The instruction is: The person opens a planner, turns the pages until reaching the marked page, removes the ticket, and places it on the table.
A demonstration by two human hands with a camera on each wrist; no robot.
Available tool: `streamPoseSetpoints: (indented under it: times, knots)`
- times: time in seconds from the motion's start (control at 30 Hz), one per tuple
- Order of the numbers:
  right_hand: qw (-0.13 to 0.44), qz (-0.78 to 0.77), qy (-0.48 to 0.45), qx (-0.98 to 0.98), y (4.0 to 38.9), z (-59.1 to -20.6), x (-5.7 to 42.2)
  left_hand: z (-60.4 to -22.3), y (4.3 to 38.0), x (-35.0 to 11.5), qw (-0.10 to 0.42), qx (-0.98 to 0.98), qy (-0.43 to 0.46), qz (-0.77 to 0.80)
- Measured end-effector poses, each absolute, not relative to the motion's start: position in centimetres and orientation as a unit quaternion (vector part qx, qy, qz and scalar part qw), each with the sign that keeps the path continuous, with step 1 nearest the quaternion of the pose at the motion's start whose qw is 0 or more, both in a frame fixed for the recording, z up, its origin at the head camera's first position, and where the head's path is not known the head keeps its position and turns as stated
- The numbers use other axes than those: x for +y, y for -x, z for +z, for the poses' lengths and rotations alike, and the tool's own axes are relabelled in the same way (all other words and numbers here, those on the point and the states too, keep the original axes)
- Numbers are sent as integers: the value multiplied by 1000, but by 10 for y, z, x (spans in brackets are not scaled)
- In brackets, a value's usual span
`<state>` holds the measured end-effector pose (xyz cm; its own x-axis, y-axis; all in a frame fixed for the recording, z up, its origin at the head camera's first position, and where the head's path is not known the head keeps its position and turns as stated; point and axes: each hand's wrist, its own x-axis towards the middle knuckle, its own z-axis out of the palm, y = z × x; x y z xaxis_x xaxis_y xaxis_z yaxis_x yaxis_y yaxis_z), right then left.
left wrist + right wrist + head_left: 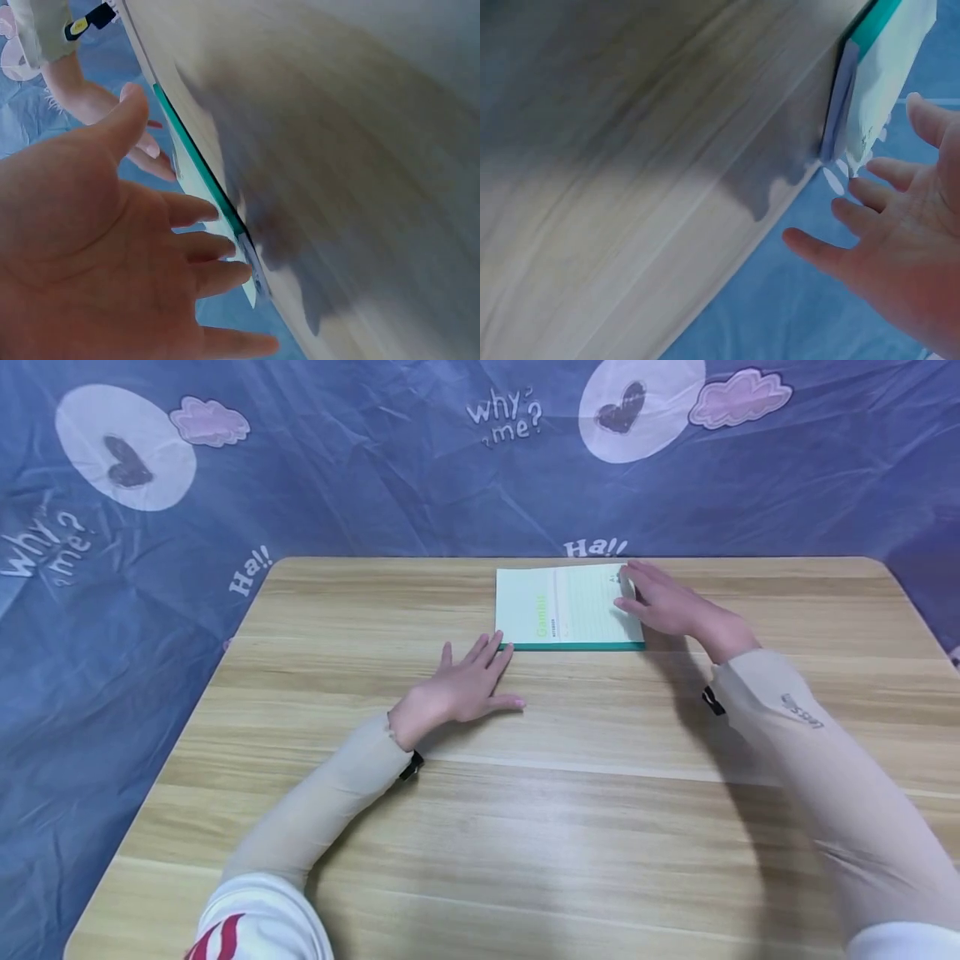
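A notebook with a pale green cover, printed lettering and a green spine lies flat near the table's far edge, its spine toward me. My left hand is spread at the notebook's near left corner, fingers straight and thumb apart; whether the fingertips touch the cover I cannot tell. Over the far right part of the notebook is my right hand, its fingers fairly straight and the thumb above the cover. In the right wrist view, those fingertips are close to the notebook's page side. Neither hand grips anything.
The wooden table spreads out in front of me, with rounded far corners. Behind it hangs a blue cloth printed with white ovals, hearts, pink clouds and words. Both forearms reach across the tabletop, with a dark strap piece on each wrist.
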<state>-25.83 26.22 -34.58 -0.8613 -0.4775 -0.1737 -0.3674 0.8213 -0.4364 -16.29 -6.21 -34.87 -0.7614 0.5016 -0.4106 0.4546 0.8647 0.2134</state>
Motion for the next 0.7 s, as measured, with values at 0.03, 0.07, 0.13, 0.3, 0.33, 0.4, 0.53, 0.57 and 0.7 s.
streamPoseSetpoints:
  times: [0.03,0.07,0.13,0.3,0.33,0.4,0.53,0.57,0.7]
  knots:
    - [141,-198,225,944,260,-346,260,-349,163,-62,237,937,-254,47]
    - [143,-197,226,943,262,-347,258,-350,164,-61,240,936,-253,45]
    - [149,-196,223,943,265,-346,254,-351,164,-61,242,935,-254,42]
    - [147,-196,218,945,269,-348,247,-350,163,-62,247,934,-255,46]
    - [144,-197,218,945,269,-349,247,-350,163,-62,248,933,-255,47]
    - [136,-200,219,945,269,-350,248,-350,162,-62,249,933,-256,47]
    - [133,-205,212,946,265,-353,250,-350,162,-62,248,934,-255,39]
    - [132,-207,211,946,264,-353,251,-350,162,-63,248,934,-254,39]
    - [131,-214,206,946,257,-353,253,-351,162,-65,249,934,-253,41]
